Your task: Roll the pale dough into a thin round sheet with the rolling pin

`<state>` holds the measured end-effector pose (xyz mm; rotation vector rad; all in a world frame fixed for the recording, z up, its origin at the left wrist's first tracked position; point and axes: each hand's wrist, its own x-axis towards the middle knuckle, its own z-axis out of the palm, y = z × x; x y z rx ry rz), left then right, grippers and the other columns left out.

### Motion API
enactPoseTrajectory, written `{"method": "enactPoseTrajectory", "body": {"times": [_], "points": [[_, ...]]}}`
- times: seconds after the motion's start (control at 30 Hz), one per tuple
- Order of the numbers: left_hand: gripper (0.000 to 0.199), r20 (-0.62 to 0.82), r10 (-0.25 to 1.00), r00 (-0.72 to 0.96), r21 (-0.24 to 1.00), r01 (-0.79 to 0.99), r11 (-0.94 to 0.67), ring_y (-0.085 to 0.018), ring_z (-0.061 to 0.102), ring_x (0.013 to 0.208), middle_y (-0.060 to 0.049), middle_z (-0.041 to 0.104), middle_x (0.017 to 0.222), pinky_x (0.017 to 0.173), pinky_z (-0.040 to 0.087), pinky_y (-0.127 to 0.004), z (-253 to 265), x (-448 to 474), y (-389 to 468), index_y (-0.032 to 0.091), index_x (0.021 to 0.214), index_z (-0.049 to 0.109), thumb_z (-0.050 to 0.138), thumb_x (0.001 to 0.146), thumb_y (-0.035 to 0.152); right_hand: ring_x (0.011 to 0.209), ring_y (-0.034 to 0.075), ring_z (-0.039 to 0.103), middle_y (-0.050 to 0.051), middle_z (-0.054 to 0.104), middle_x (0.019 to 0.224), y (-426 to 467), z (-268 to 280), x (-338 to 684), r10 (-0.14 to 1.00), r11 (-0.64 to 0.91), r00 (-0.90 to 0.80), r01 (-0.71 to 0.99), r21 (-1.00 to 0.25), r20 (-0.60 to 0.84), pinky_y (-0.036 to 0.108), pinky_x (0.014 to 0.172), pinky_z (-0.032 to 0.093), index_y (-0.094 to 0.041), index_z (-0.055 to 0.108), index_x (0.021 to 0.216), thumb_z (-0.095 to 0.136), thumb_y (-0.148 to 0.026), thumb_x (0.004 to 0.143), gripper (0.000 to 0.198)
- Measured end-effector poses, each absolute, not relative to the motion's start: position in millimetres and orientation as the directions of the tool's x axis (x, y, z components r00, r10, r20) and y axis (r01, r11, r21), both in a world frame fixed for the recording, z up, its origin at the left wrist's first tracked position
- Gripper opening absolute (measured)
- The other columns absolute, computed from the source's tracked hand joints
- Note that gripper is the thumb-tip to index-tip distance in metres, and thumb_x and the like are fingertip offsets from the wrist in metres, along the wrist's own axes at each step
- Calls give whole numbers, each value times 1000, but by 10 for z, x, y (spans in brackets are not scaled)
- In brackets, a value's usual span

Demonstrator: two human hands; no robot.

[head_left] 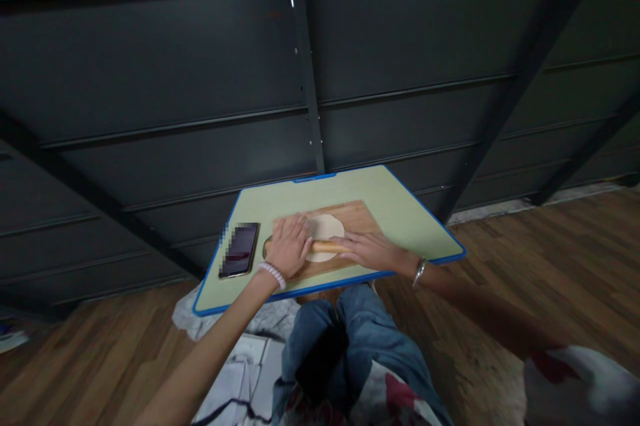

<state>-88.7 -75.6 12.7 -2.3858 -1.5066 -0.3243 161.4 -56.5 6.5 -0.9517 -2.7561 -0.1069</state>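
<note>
A wooden rolling pin [327,247] lies across a flat, round sheet of pale dough [326,227] on a wooden board [357,213]. My left hand [289,245] rests over the pin's left end, palm down, and hides that end. The right end is under my right hand [367,250], whose fingers reach left along the pin. Both hands hold the pin from above, near the dough's two sides. A small round-edged item [267,247] shows partly at the left of my left hand; its kind cannot be made out.
The board sits on a small pale-green table [410,213] with a blue rim. A phone [241,249] lies at its left side. Behind stands a dark metal panel wall [400,33]. My legs in jeans [370,326] are below the near edge, above a wood-look floor [530,253].
</note>
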Motion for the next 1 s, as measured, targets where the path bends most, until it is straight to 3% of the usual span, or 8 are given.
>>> {"method": "enactPoseTrajectory", "body": {"times": [0.1,0.2,0.4,0.5,0.8,1.0], "points": [[50,290,891,351,-132,936,-326,-26,32,138,-11,43,144,113,23,-50,-26,-851,-843,14,137,44,27,96,36,107,21,59,11,60,121,-552,108,1592,572,797,-790,599,76,223,34,88,46,-25,41,139,42,-32,97,43],[58,300,913,276,-129,960,-248,-29,34,136,-16,42,144,111,27,-47,-122,-789,-977,5,140,38,28,96,41,117,23,53,14,58,125,-545,104,1513,579,776,-763,623,93,287,39,98,40,-18,46,135,38,-19,96,40],[67,342,927,153,-116,986,-120,-35,35,134,-24,40,143,105,35,-45,-168,-649,-1041,-1,138,39,33,93,49,135,24,34,19,45,141,-439,-50,1202,554,811,-743,584,-41,375,42,111,29,-5,43,136,37,-31,96,48],[70,347,934,84,-105,993,-50,-36,38,132,-27,42,140,106,33,-46,-161,-635,-900,-5,137,39,33,93,49,136,24,34,19,43,143,-298,-70,1089,568,801,-724,596,-60,391,40,112,29,-2,44,135,35,-32,96,50],[57,210,977,-29,-8,999,31,-34,38,133,-22,48,137,109,28,-49,-23,-765,-471,-1,131,48,25,95,37,137,19,32,12,47,141,272,-56,780,603,774,-724,632,-26,335,41,114,23,-8,47,135,23,-29,98,49],[66,169,986,-10,113,994,-9,-34,32,136,-25,44,139,109,29,-48,-125,-915,-190,-4,132,43,21,95,45,137,18,32,3,44,144,585,-32,638,674,739,-725,658,-146,140,44,113,21,-19,45,137,22,-36,99,48]]}}
